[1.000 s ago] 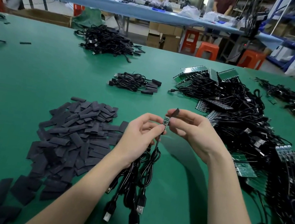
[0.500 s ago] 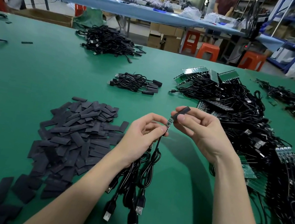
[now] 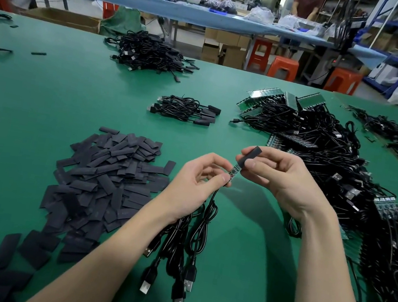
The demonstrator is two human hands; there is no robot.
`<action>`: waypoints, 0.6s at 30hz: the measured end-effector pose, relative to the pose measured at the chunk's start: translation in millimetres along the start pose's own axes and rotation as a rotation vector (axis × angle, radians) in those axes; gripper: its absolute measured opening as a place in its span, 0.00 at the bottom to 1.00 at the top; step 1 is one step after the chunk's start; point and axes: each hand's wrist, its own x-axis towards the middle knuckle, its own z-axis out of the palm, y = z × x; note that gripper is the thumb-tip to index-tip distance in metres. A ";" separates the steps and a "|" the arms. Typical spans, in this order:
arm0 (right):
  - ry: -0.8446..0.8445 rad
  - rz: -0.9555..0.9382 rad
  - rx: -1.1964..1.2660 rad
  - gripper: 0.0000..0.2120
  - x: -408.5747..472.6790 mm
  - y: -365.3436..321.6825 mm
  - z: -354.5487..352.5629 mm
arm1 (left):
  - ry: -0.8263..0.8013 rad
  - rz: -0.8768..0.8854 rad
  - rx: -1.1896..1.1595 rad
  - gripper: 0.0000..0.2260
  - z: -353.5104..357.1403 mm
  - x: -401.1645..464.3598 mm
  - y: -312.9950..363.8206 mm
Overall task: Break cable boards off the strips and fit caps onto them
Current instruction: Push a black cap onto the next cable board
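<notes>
Right hand: my right hand (image 3: 281, 184) pinches a black cap (image 3: 249, 157) between thumb and forefinger, cap tilted toward 1 o'clock.
Left hand: my left hand (image 3: 197, 185) pinches a small cable board (image 3: 234, 171) at its lower end and holds a bunch of cables (image 3: 191, 232) hanging toward 6 o'clock.
Cap and board: the cap's lower mouth meets the board's upper tip.
Loose caps: a pile of caps (image 3: 105, 179) lies at 9 o'clock.
Strips: board strips with cables (image 3: 325, 152) are heaped at 2 o'clock.
Finished bundle: a small capped bundle (image 3: 186, 110) sits at 12 o'clock on the green table (image 3: 41, 101).
</notes>
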 end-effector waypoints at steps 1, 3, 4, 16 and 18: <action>-0.014 0.017 -0.006 0.10 -0.9 -0.4 -1.8 | -0.011 0.007 0.012 0.05 0.0 -0.5 0.3; -0.067 0.072 -0.029 0.11 -3.8 -3.1 -8.0 | -0.038 0.026 0.043 0.06 0.7 -1.5 1.1; -0.104 0.104 -0.042 0.12 -5.4 -4.7 -11.7 | -0.053 0.031 0.061 0.06 1.4 -2.0 1.4; -0.130 0.137 0.060 0.11 -11.6 0.9 -13.1 | -0.080 -0.024 -0.137 0.09 0.8 -2.2 1.3; -0.149 0.131 0.051 0.11 -9.7 2.9 -7.5 | -0.068 -0.029 -0.179 0.09 0.8 -2.0 1.4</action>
